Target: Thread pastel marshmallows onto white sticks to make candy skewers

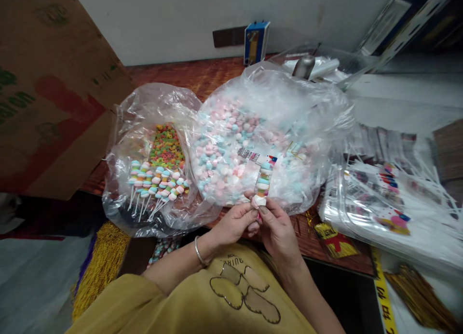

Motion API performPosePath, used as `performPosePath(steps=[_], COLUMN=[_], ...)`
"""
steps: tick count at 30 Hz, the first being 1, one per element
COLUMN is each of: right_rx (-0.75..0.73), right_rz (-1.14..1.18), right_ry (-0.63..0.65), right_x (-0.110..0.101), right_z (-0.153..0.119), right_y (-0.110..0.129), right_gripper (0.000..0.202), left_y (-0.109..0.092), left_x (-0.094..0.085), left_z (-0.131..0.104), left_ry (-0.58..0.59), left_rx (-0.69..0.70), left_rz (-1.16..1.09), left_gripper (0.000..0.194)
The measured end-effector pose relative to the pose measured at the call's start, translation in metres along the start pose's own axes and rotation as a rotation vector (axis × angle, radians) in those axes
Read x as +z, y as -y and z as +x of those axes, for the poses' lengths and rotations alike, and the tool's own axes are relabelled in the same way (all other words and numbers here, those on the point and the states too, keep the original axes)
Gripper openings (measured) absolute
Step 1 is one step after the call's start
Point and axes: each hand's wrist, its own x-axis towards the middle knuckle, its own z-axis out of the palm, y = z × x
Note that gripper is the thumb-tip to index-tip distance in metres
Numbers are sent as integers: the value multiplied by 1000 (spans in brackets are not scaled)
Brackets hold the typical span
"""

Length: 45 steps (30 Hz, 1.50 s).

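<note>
Both hands meet at the near edge of a large clear bag (300, 117) of pink, blue and white marshmallows. My left hand (237, 221) and my right hand (277, 223) pinch the gathered lower end of a small printed clear bag (270, 180). Inside it stands a candy skewer (264, 179) of stacked pastel pieces, pointing away from me. Fingertips of both hands touch, and part of the gathered end is hidden between them. To the left, several finished skewers (155, 182) with white sticks lie on another plastic bag (144, 102), beside colourful ring candies (167, 148).
A cardboard box (54, 93) rises at the left. Printed packaging bags (383, 199) are stacked at the right, near a yellow-and-red packet (334, 240). A blue box (256, 42) and a metal-coloured object (304, 66) stand at the back of the wooden table (217, 76).
</note>
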Motion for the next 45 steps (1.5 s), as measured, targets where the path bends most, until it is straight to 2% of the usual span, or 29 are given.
performPosePath(steps=[5,9,11,14,17,19,22,27,30,32,37,40,42,45], right_rx=[53,69,28,-175,-414,-543,-701,-952,-1070,-1070,-758,-716,-712,-639], right_rz=[86,27,-54,-338,-694,-877,-1071,-1390,-1448,-1409,-1118,-1100,-1152,-1144], right_ry=[-40,-21,13,-1,-163,-234,-256,-303,-321,-289,-158,-95,-57,-57], right_x=[6,-2,-6,-6,-1,2,3,-2,1,5,5,0,-3,-4], right_z=[0,2,3,2,-3,-6,-6,3,3,2,-1,1,3,3], right_y=[0,-3,-2,2,5,3,-2,-2,-1,-2,1,5,6,-1], right_gripper=[44,45,42,34,31,27,16,10,7,5,12,13,15,17], left_y=[4,0,-3,-4,-1,2,9,16,16,14,10,9,9,9], left_x=[1,1,0,1,3,4,5,6,6,7,7,6,4,1], left_z=[-1,-3,-2,3,8,10,10,8,8,8,8,8,10,15], left_ry=[-43,-64,-70,-183,-368,-438,-479,-496,-517,-508,-327,-239,-248,-335], left_rx=[-5,-71,-85,29,159,186,187,219,229,235,201,160,147,156], left_rz=[-47,-190,-223,-225,-281,-285,-202,-169,-144,-190,-434,-460,-474,-525], left_gripper=[48,46,45,42,37,35,32,28,29,31,35,35,32,31])
